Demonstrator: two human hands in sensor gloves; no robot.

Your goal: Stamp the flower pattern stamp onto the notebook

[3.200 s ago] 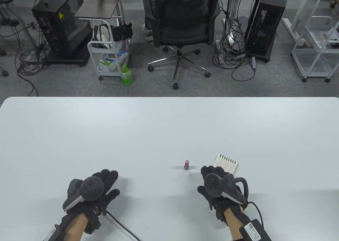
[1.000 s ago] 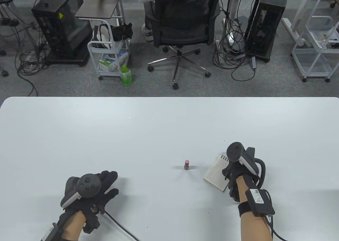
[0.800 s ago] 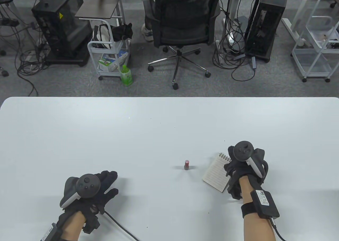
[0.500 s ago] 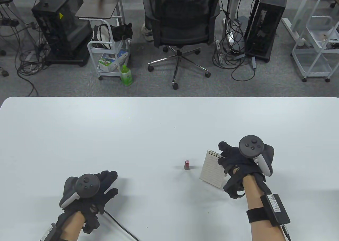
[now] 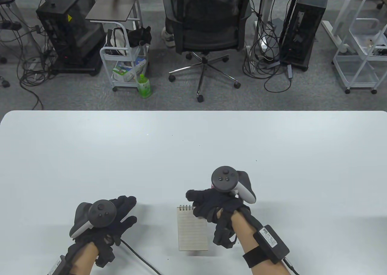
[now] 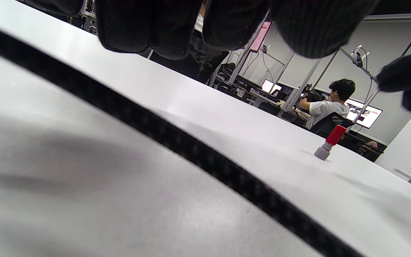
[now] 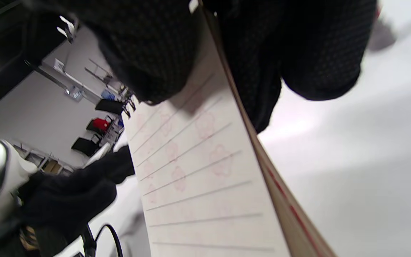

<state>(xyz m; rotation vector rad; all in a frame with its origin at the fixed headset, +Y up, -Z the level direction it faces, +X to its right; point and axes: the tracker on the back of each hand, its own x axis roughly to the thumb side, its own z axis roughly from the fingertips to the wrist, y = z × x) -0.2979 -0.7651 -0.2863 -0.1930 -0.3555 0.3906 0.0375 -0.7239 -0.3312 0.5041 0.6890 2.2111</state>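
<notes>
While seen from table view, right hand [image 5: 216, 207] pinched notebook [image 5: 192, 230] at spiral corner, front centre of table [image 5: 121, 154]; left hand [image 5: 105, 223] rested flat, fingers spread, holding nothing. Left wrist view: red-capped stamp [image 6: 329, 142] upright on table, apart from hands. Right wrist view: fingers [image 7: 148, 53] gripped lined page bearing faint flower prints, notebook tilted.

The notebook [image 5: 192, 231] has a cream page ruled with grey lines and printed with faint pink flowers. The stamp [image 6: 330, 142] is red above, grey below. Black gloves cover both hands, on a white table [image 5: 90, 154].
</notes>
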